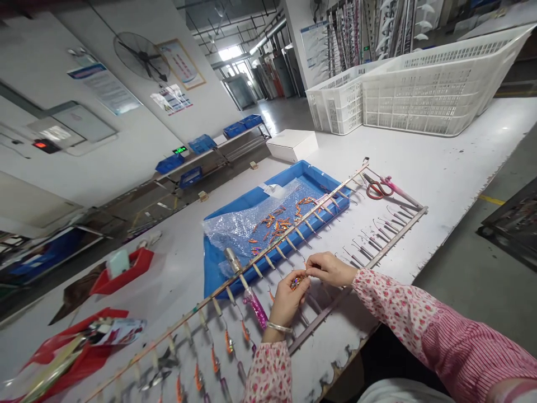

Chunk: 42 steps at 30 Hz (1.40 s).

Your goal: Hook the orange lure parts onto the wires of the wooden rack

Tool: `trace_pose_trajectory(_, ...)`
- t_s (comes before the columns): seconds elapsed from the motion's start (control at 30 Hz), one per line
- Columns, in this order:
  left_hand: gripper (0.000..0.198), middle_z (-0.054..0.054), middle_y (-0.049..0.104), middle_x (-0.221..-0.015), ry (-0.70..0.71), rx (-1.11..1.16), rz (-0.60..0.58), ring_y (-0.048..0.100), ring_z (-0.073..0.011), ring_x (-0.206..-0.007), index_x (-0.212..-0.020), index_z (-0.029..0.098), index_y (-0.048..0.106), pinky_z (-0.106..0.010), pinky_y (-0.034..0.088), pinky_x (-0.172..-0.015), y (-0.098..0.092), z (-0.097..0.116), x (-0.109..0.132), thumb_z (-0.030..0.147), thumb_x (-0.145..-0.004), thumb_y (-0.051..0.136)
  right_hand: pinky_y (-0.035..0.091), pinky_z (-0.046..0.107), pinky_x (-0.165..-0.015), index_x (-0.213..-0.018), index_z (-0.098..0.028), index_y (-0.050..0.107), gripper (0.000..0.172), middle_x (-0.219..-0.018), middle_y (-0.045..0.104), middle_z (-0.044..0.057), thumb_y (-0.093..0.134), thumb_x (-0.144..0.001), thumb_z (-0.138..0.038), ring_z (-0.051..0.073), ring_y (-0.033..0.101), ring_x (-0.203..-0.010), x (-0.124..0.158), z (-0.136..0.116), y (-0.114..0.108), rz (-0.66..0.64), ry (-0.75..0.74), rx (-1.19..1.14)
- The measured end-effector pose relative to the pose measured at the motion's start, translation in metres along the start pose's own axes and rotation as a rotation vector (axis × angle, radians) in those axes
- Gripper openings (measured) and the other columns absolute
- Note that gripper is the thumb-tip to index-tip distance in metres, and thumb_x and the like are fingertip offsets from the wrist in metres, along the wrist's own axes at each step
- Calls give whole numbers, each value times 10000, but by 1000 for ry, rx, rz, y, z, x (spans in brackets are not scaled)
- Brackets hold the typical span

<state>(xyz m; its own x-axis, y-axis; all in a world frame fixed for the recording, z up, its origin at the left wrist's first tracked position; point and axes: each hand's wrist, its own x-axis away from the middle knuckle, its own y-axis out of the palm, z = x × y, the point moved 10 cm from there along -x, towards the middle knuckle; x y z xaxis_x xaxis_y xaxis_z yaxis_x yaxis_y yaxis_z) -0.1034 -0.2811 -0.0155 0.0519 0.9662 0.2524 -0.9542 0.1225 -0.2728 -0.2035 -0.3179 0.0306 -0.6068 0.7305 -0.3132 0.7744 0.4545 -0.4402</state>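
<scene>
My left hand is curled around several small orange fishing lures. My right hand meets it with thumb and forefinger pinched; the tiny thing between those fingertips is too small to make out. Both hands are over a long rack whose bars carry rows of wire hooks. Orange lures hang from hooks to the left of my hands, while hooks toward the right hold no lure. Beyond the rack, a blue tray contains bubble wrap with loose orange lures on it.
Scissors lie by the rack's far right end. White plastic baskets and a white box stand at the back of the table. Red trays sit at left. The table's near edge runs close to my body.
</scene>
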Motion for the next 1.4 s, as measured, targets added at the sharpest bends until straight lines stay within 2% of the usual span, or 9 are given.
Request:
trace_pose_trajectory(0.1,371,21,531,-640,81,-125,-23,413,-67,-472,-947,137,592,-193,305,-450,-3,10,-2,451,-751,563,322,196,-582,-768,-133,555,152,-665,530,-15,476,-861,-225,88,435,-602,-3,2,-16,43,14,37)
trace_pose_trajectory(0.2,321,-4,565,-701,172,-224,59,497,-109,-603,-908,145,606,-209,370,-543,-10,23,-5,427,-777,527,314,197,-569,-763,-133,554,138,-653,509,-18,479,-848,-212,87,415,-593,-8,6,-31,73,42,77)
trace_pose_trajectory(0.33,290,23,521,-621,251,-413,241,482,-120,-571,-864,163,603,-227,358,-548,-14,41,-9,413,-717,602,302,186,-524,-723,-130,565,148,-607,499,-29,498,-822,-218,79,419,-560,-13,17,-26,8,146,14)
trace_pose_trajectory(0.5,218,-42,611,-806,441,-756,321,555,-168,-755,-858,200,645,-276,392,-691,1,72,-10,324,-820,469,325,175,-487,-721,-124,573,195,-574,534,-29,469,-839,-238,69,464,-486,-22,36,-18,-104,304,-87)
trace_pose_trajectory(0.63,257,-56,648,-847,403,-694,331,587,-177,-801,-849,186,663,-285,419,-748,-9,65,-25,338,-824,458,389,210,-631,-809,-135,628,206,-738,629,30,496,-850,-288,116,558,-665,-50,37,-49,51,172,202)
trace_pose_trajectory(0.73,248,-47,683,-830,288,-679,339,610,-187,-776,-848,185,670,-292,427,-741,-17,50,-38,359,-788,503,396,246,-746,-968,-172,642,193,-899,650,50,525,-820,-210,155,582,-818,-71,40,-45,28,100,349)
trace_pose_trajectory(1.0,275,-45,701,-792,158,-677,372,627,-190,-737,-847,183,676,-279,423,-693,-19,42,-51,382,-767,505,422,192,-661,-884,-153,672,187,-530,581,-34,563,-740,-103,92,569,-556,-85,64,-28,-21,267,31)
trace_pose_trajectory(1.23,260,-10,674,-660,166,-609,402,595,-153,-612,-804,185,668,-242,414,-619,-16,50,-51,391,-749,519,429,177,-628,-883,-154,685,201,-511,568,-47,570,-725,-106,84,570,-524,-83,69,-30,-8,276,-25)
trace_pose_trajectory(1.4,242,-23,688,-735,233,-714,362,601,-154,-665,-814,189,668,-246,401,-638,-6,53,-49,365,-765,509,427,180,-639,-875,-160,689,203,-546,597,-34,562,-727,-103,96,583,-554,-82,63,-33,31,237,75)
